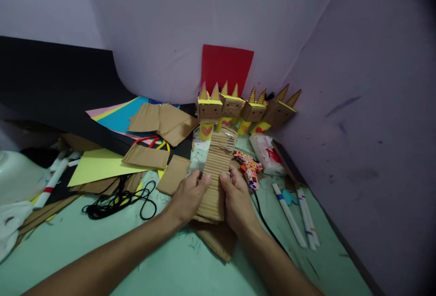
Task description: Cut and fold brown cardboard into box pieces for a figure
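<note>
A long strip of corrugated cardboard (214, 196) is held in both hands over the table, its ridged side up. My left hand (189, 194) grips its left edge, thumb on top. On the right edge my right hand (238, 198) is closed in the same way, thumb on the ridges. Some torn white paper shows near the strip's far end. Below the near end lies another brown cardboard piece (218, 241), partly hidden by the strip. A flat cardboard piece (174, 174) rests just beyond my left hand.
Several cardboard figures with pointed ears (209, 111) stand at the back before a red sheet (226, 66). A patterned glue gun (251, 171), white packet (267, 153) and markers (289, 216) are right; black cord (119, 200), yellow paper (98, 166) and cardboard pieces (145, 118) are left.
</note>
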A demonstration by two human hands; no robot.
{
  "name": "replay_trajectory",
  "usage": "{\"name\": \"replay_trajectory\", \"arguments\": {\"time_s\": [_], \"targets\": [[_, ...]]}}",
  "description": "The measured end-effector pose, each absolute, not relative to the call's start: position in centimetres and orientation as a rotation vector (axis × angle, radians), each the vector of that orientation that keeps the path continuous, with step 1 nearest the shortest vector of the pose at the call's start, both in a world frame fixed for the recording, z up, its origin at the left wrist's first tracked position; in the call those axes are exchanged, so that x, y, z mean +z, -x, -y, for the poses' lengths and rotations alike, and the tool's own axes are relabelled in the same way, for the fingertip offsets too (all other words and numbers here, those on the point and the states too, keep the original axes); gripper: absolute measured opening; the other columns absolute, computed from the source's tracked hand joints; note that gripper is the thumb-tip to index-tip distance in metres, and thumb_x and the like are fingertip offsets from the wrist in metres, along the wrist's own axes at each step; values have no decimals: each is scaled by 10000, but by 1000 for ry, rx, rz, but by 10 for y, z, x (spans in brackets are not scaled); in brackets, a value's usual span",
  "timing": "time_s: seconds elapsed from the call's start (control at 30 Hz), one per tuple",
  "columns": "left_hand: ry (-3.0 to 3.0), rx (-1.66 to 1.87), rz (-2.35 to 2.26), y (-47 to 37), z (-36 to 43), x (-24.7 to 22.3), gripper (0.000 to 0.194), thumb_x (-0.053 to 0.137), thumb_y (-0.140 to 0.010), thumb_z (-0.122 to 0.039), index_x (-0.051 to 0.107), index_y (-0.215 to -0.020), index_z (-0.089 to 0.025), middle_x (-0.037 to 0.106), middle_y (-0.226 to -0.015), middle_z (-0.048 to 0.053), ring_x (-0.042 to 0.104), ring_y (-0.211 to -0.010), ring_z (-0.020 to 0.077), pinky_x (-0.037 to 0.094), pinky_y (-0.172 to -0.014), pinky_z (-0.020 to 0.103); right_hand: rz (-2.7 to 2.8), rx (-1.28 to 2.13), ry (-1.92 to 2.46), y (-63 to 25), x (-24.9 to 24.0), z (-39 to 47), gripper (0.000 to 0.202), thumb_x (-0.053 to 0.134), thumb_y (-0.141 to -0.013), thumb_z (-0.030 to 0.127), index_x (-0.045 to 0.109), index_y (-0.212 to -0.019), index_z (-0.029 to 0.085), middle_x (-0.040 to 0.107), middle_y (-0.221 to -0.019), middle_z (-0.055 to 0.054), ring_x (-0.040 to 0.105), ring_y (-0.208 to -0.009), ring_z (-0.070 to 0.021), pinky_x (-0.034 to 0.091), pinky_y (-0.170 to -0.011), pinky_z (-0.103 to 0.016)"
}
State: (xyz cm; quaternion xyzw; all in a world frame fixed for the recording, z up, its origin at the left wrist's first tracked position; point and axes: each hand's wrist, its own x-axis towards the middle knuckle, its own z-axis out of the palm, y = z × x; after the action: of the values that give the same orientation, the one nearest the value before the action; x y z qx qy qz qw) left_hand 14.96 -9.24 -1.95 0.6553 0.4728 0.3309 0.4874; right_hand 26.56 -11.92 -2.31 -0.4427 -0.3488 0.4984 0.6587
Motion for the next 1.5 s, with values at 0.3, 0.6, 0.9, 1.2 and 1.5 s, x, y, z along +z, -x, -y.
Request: {"name": "replay_trajectory", "arguments": {"time_s": [0.3,0.6,0.9,1.2,1.5], "targets": [[-1285,410,-894,-155,105,-13,473,544,-706,-557,464,-948,-159,585,-514,-15,501,-314,126,351,-259,191,715,1019,1060,-265,-21,122,353,560,-782,299,507,-1120,209,677,-874,-12,625,-761,-172,479,-727,-303],[-1320,299,-900,-150,110,-11,327,563,-653,-452,458,-755,-160,550,-448,-24,463,-292,81,336,-245,143,580,1113,825,-271,-5,120,349,616,-737,258,535,-1072,204,692,-903,-16,650,-765,-171,509,-688,-289],[-1431,197,-910,-149,113,-12,142,537,-643,-271,487,-711,-158,542,-478,-38,453,-309,69,328,-268,138,427,1184,852,-284,7,112,384,740,-615,414,572,-862,172,679,-622,-6,654,-573,-184,535,-557,-305],[-1261,345,-694,-152,117,-29,446,642,-636,-539,592,-712,-103,603,-496,37,543,-401,116,441,-377,196,324,1216,797,-285,13,115,240,599,-753,365,597,-875,157,687,-637,-27,651,-582,-174,530,-597,-301],[-1260,280,-803,-160,125,-21,207,588,-643,-305,593,-557,-118,577,-437,19,488,-326,96,411,-328,190,314,1158,815,-284,3,114,276,551,-789,455,600,-845,189,676,-643,-5,613,-537,-152,507,-562,-283]]}}
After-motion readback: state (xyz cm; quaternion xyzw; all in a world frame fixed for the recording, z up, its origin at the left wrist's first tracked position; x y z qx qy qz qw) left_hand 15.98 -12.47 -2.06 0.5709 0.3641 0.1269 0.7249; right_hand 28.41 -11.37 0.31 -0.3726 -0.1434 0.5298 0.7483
